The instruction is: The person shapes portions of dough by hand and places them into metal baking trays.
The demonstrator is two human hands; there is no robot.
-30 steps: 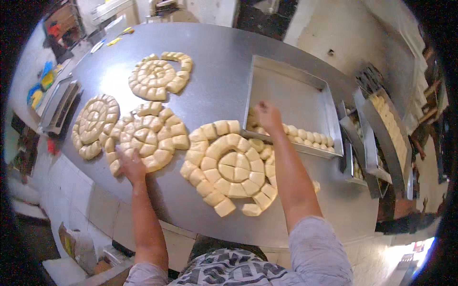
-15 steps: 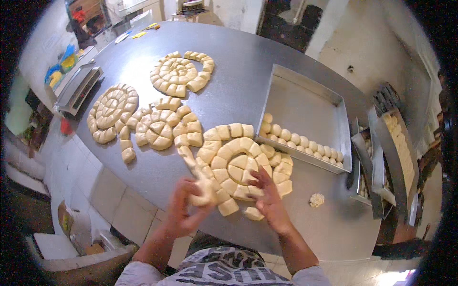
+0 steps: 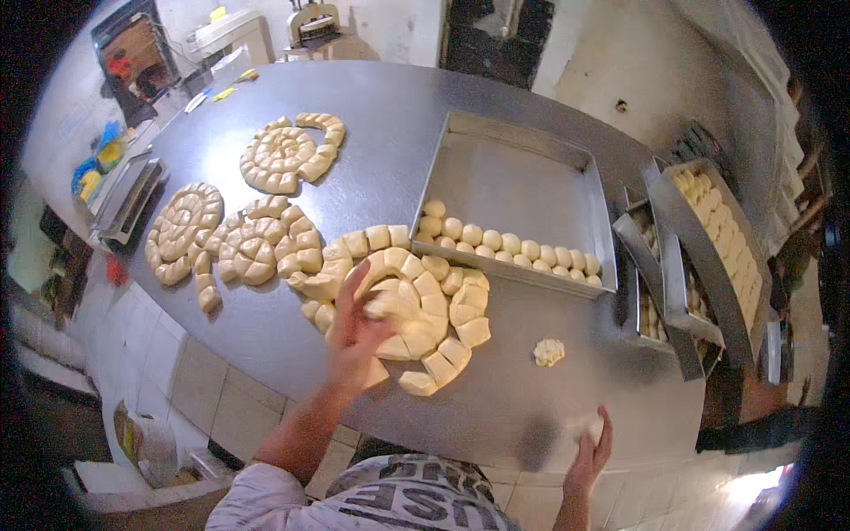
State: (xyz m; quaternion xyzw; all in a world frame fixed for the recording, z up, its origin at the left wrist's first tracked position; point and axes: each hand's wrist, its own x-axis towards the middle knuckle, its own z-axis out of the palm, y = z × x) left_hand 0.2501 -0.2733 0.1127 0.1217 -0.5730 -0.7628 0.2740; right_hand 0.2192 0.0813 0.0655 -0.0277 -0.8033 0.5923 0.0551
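My left hand (image 3: 352, 332) is over the largest cut dough spiral (image 3: 410, 311), blurred, its fingers apart among the pieces. My right hand (image 3: 589, 447), low at the right of the steel table (image 3: 620, 407), has fingers curled round a pale, blurred dough piece. Above the large spiral, a square metal tray (image 3: 505, 177) holds rows of dough balls (image 3: 512, 246) along its near side. A small crumpled dough lump (image 3: 549, 351) lies between my right hand and that tray. More cut spirals (image 3: 283, 150) sit at the back and left (image 3: 184, 232), beside a partly separated one (image 3: 252, 248).
Several overlapping metal trays of dough (image 3: 717, 239) crowd the right edge. A scale-like steel appliance (image 3: 128, 199) stands at the left edge, by coloured bags (image 3: 97, 177). Small yellow and white tools (image 3: 226, 93) lie at the far left corner. A doorway (image 3: 482, 44) is behind.
My right hand was in the tray, then over the big spiral; it is now low at the right with dough. My left hand moved from the left spirals onto the big one. The view shifted.
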